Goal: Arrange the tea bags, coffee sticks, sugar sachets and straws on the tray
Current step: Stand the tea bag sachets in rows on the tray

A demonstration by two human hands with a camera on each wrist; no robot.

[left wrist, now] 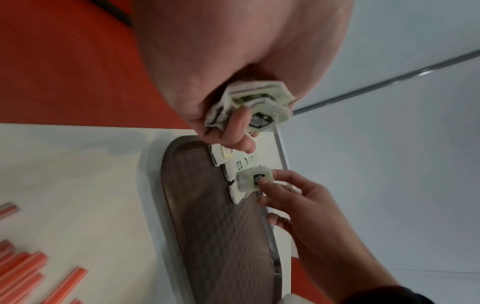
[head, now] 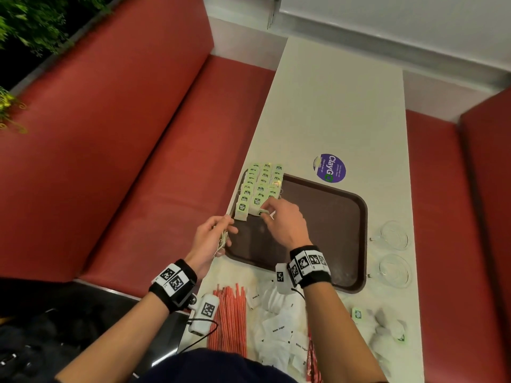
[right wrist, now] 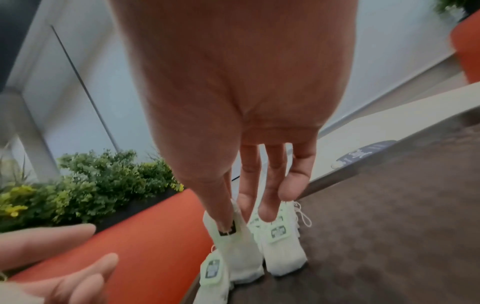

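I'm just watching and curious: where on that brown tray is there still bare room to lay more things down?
Most of the tray is bare: the whole stretch between the tea bag rows at its far left corner and the two glass cups beside it. It is crowded where the right hand sets a tea bag, next to the left hand.

The brown plastic tray (head: pixel 340 217) has a textured matt surface; the tea bags (head: pixel 258 186) are soft white paper; the bench (head: pixel 138 161) is smooth red upholstery.

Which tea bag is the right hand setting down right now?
The tea bag at the near end of the tray's rows, pinched by the right hand; the other rowed bags lie untouched, and the left hand holds a separate bunch.
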